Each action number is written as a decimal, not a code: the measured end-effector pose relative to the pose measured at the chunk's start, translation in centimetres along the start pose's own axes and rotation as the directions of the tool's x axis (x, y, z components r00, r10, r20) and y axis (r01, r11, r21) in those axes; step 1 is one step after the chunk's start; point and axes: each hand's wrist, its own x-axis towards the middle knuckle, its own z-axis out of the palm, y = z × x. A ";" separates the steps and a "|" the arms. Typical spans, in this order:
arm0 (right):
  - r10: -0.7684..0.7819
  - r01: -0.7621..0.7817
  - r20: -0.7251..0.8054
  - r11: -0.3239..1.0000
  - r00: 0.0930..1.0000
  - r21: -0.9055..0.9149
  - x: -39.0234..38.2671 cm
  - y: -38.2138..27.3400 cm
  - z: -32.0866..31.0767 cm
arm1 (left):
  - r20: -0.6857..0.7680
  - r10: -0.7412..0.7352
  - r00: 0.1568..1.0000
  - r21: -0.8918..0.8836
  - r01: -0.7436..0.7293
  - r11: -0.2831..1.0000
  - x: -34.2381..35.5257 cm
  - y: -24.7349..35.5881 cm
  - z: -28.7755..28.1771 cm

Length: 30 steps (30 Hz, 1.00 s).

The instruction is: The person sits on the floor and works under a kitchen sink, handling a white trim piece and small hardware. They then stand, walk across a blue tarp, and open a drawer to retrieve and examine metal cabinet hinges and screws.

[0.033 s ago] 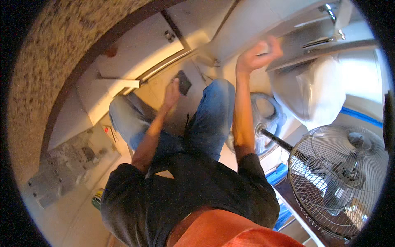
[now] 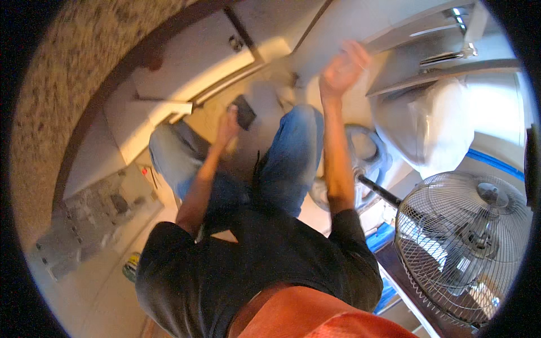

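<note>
Reaching: right hand [image 2: 342,69] spread open on pale panel [image 2: 332,31], frame top centre.
Left hand [image 2: 228,125]: gripping dark pad [image 2: 244,111], just lower left of panel.
Nearer panel: right hand.

White wrapped bundle [image 2: 428,132] (upper right)

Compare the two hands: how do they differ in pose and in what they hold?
The left hand grips a small dark flat object, while the right hand holds nothing small and presses on a pale cabinet panel. The left hand sits lower, near the knee; the right hand reaches higher and farther out. The left elbow is bent, the right arm nearly straight. Both are bare and motion-blurred.
</note>
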 end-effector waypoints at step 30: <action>-0.212 0.482 0.975 0.862 0.063 0.156 -14.4 -9.7 17.1 | 0.830 -0.010 0.558 0.437 -0.640 0.632 0.9 -2.1 -18.3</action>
